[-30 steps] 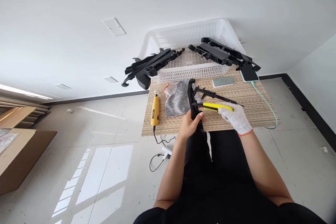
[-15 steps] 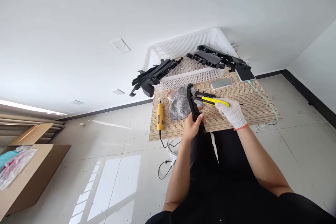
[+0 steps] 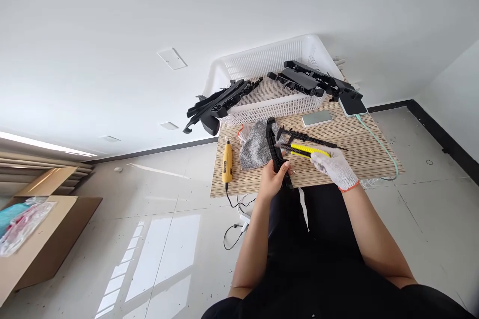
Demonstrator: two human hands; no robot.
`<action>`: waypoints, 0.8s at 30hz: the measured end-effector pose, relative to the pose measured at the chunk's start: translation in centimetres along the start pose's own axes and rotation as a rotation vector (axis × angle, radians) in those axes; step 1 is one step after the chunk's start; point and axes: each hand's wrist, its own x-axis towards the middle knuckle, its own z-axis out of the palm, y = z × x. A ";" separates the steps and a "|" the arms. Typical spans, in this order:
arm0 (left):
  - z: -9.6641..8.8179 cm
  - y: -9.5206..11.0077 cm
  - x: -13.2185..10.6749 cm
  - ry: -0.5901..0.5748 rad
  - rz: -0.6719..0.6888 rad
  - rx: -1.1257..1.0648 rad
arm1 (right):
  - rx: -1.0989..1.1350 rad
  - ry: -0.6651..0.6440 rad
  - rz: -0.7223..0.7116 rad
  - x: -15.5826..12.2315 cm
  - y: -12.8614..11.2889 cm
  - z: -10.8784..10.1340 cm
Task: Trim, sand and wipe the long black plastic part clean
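My bare left hand [image 3: 273, 179] is wrapped round the lower end of a long black plastic part [image 3: 274, 149] that stands up from my lap over the table edge. My right hand [image 3: 335, 165], in a white knit glove, grips a yellow and black utility knife [image 3: 305, 150] whose tip meets the black part near its middle. A black caliper [image 3: 307, 137] lies on the table just behind the knife. A grey glove [image 3: 255, 145] lies left of the black part.
A small striped wooden table [image 3: 366, 154] carries a yellow rotary tool [image 3: 226, 162], a grey phone-like slab [image 3: 317, 117], a dark phone [image 3: 353, 105] with a teal cable, and a white basket [image 3: 269, 102] with black parts [image 3: 217, 104] hanging over its rims. Cardboard boxes [image 3: 41, 239] stand far left.
The knife and my right hand shifted slightly back and forth along the black part. My left hand kept its grip. The view swayed a little.
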 end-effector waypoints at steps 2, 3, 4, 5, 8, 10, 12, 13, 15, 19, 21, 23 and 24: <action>0.0 -0.1 0.0 -0.003 0.021 0.010 | -0.054 -0.038 -0.012 -0.1 0.0 -0.1; -0.1 -0.1 0.0 -0.004 0.025 0.009 | -0.055 -0.012 -0.041 -0.2 0.0 0.0; -0.1 -0.1 0.1 -0.007 0.025 0.004 | -0.043 0.024 -0.067 -0.2 0.1 0.0; -0.1 -0.1 0.1 -0.007 0.022 -0.002 | -0.032 0.040 -0.076 -0.3 0.1 0.0; 0.0 0.0 0.1 -0.001 0.010 -0.007 | -0.069 -0.033 -0.030 -0.4 0.1 0.0; 0.0 0.0 0.1 0.010 0.003 -0.014 | -0.070 -0.005 -0.051 -0.4 0.1 0.1; 0.0 0.0 0.0 0.009 0.003 -0.007 | -0.049 0.019 -0.063 -0.5 0.0 0.2; 0.0 0.0 -0.1 0.006 0.002 0.002 | -0.049 -0.001 -0.051 -0.5 0.0 0.2; 0.0 0.0 -0.2 0.001 -0.022 0.002 | -0.052 -0.029 -0.030 -0.5 0.1 0.3; -0.5 0.6 1.0 -0.001 -0.032 -0.050 | 0.121 0.141 -0.061 -0.1 0.5 0.2; -1.1 1.4 2.4 -0.004 0.044 0.007 | 0.180 0.165 -0.048 0.0 0.6 0.1; -1.8 2.4 4.2 -0.018 0.082 0.044 | 0.164 0.138 -0.039 0.0 0.6 0.0; -2.2 3.0 5.1 -0.031 0.080 0.040 | 0.145 0.121 -0.039 -0.1 0.6 -0.1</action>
